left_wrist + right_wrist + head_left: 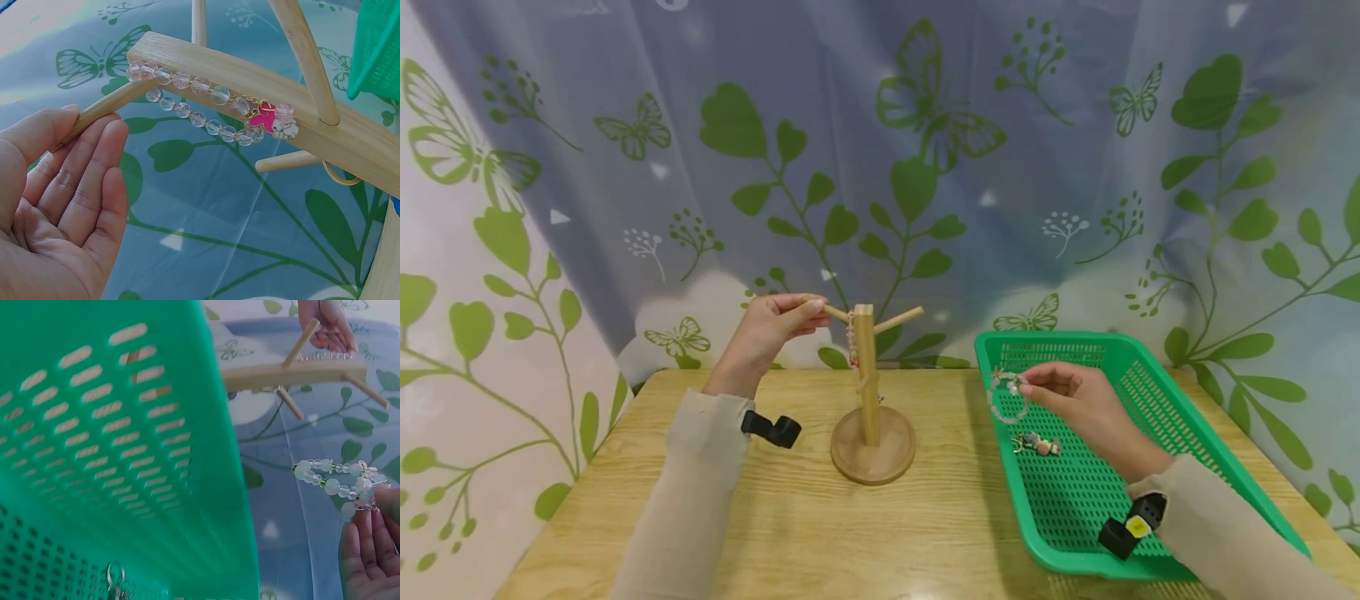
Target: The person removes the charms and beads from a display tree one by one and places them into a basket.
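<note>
My left hand [772, 327] pinches the end of an upper peg [105, 107] on a wooden jewelry stand [867, 375], thumb on one side and fingers on the other. A bracelet of clear pinkish beads [200, 85] hangs from that peg near the post, with a bright pink charm [265, 120] at its lower end. Over the left side of the green basket [1019, 500], my right hand [1078, 408] holds up a pale beaded bracelet [332, 487] between thumb and fingertips. Its loop dangles out from the fingers, showing whitish, clear and small green beads.
A keychain with small figures and a metal clasp [1040, 445] lies in the basket below the right hand. Other pegs stick out from the post, one at upper right [898, 320]. A gold ring [341, 177] shows lower on the stand. Behind the table hangs a leaf-patterned curtain [820, 67].
</note>
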The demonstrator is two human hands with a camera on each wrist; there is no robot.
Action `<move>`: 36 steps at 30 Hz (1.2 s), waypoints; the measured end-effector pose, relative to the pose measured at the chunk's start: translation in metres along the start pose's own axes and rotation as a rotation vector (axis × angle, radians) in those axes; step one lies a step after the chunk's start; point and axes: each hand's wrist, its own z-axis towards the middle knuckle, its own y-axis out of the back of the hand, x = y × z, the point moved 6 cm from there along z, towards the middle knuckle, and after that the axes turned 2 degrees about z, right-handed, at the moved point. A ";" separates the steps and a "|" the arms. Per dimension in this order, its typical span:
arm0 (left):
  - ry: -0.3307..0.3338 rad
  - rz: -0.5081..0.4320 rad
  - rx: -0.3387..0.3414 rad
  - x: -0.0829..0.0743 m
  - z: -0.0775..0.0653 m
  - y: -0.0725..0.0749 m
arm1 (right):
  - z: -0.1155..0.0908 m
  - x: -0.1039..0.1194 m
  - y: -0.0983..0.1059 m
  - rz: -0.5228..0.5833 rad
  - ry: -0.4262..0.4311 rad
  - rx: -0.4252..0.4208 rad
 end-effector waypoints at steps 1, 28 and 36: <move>0.000 0.004 0.001 0.001 0.000 0.000 | 0.000 -0.003 0.003 -0.009 -0.005 -0.004; -0.007 -0.006 -0.002 0.001 -0.001 0.000 | 0.004 -0.054 0.040 -0.119 -0.160 -0.056; -0.007 -0.017 -0.008 0.000 -0.001 -0.001 | 0.003 -0.066 0.045 -0.079 -0.187 -0.050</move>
